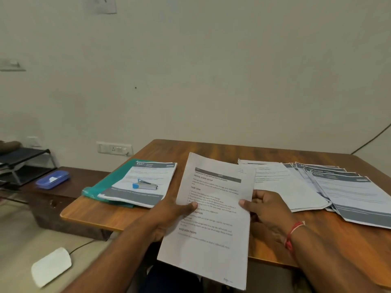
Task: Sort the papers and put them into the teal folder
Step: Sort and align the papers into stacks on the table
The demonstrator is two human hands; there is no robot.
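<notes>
Over the near edge of the bench (211, 149), a printed paper (213, 208) is held up, tilted, between both hands. The left hand (169, 216) grips its left edge with the thumb pressed on the front and the rest hidden behind. The right hand (266, 208) pinches the right edge, thumb on top and fingers (261, 196) curled beneath. Whether this is a single sheet or a stapled set I cannot tell from the blurred lower corner.

The step in hand looks like reading the header to decide where this paper belongs. Next it must go either onto the sorted stack (127, 195) or back among the fan of papers (349, 193) spread at the right, so one hand has to let go. The sorted stack lies on the teal folder (101, 187), which is flat at the bench's left end. A blue-and-metal stapler (145, 184) rests on that stack and would need lifting off before anything slides into the folder.

Headings on the held paper read "INITIAL SCENE SETUP", "TASK GOAL" and "REQUIRED PROPS". A further heading is half covered by the left thumb. The stack's top sheet carries a number ending "327". Beyond the bench, a blue box (53, 179) sits on a lower dark cabinet.
</notes>
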